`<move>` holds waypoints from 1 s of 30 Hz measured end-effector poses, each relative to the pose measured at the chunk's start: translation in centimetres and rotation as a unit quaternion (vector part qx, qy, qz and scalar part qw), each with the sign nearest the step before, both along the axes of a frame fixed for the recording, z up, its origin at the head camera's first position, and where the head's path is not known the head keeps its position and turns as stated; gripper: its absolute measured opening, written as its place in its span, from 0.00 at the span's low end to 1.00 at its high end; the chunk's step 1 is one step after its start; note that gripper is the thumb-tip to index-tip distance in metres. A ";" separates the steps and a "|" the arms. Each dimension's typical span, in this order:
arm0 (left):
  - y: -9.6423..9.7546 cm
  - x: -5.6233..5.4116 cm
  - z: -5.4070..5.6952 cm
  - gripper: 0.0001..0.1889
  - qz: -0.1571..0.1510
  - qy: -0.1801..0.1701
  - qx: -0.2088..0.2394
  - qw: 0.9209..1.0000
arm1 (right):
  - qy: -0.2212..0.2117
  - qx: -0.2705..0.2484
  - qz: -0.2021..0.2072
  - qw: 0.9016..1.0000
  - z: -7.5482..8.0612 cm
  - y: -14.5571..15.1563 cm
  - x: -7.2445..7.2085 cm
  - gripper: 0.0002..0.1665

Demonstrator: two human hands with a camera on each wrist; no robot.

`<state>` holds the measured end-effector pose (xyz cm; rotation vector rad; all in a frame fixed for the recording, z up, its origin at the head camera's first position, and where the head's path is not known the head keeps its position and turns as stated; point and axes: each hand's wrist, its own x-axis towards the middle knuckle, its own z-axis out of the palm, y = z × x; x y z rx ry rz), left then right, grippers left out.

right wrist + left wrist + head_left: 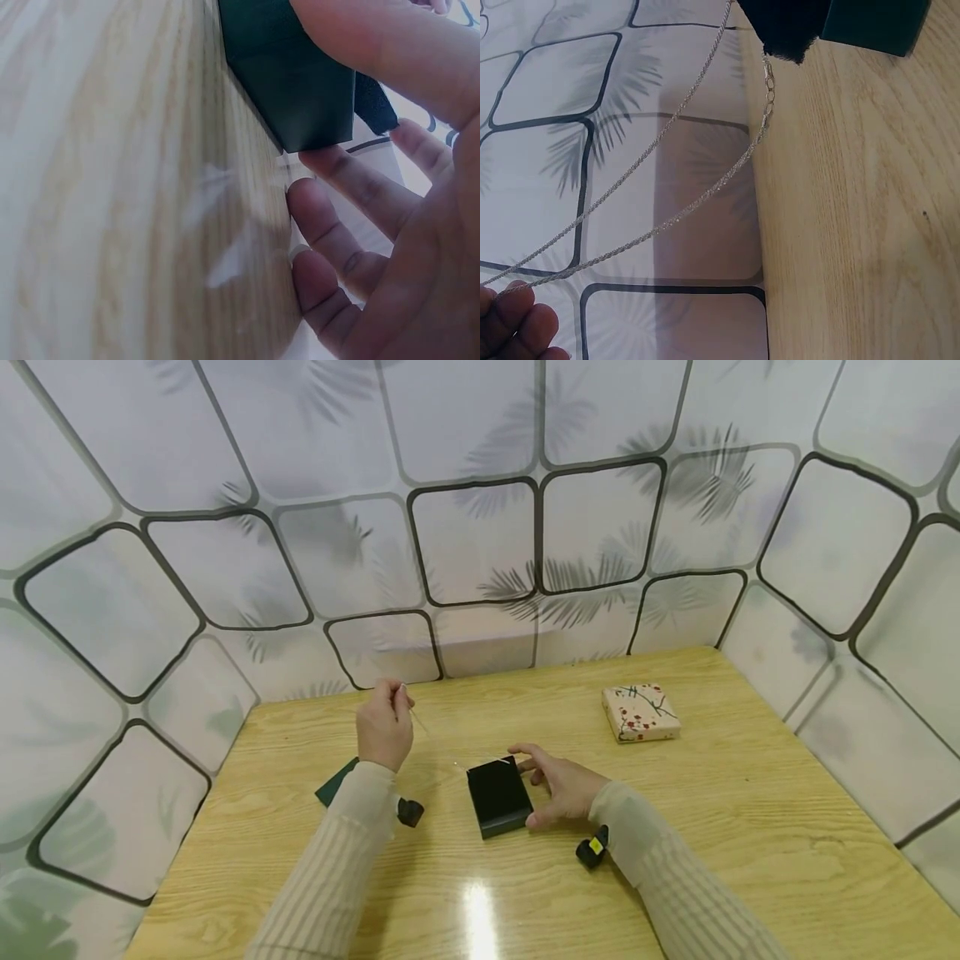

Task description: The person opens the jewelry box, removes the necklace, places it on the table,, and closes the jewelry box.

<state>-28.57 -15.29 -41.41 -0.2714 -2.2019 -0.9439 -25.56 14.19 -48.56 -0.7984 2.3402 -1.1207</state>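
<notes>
My left hand (pixel 385 727) is raised above the table and pinches a silver chain necklace (pixel 705 196) between thumb and fingers. In the left wrist view, the chain hangs as a long loop from the fingertips to a black insert (pixel 787 26), with larger links at that end. Below and to the right, a small dark green box (pixel 507 828) lies on the table with the black insert in it. My right hand (pixel 566 785) holds this box at its right side, thumb by the near corner and fingers at the far one. A fingertip meets the insert's edge in the right wrist view.
A dark green flat piece (pixel 335 783), partly hidden by the left sleeve, lies on the wooden table (pixel 750 827). A cream box with a floral print (pixel 641 714) sits at the back right. Patterned curtains (pixel 480 543) hang behind and at both sides.
</notes>
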 end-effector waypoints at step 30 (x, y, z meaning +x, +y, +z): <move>0.3 0.5 -0.5 0.09 -0.008 -0.029 -0.005 1.000 | 0.096 -0.004 -0.041 0.995 0.3 -1.5 0.7 0.28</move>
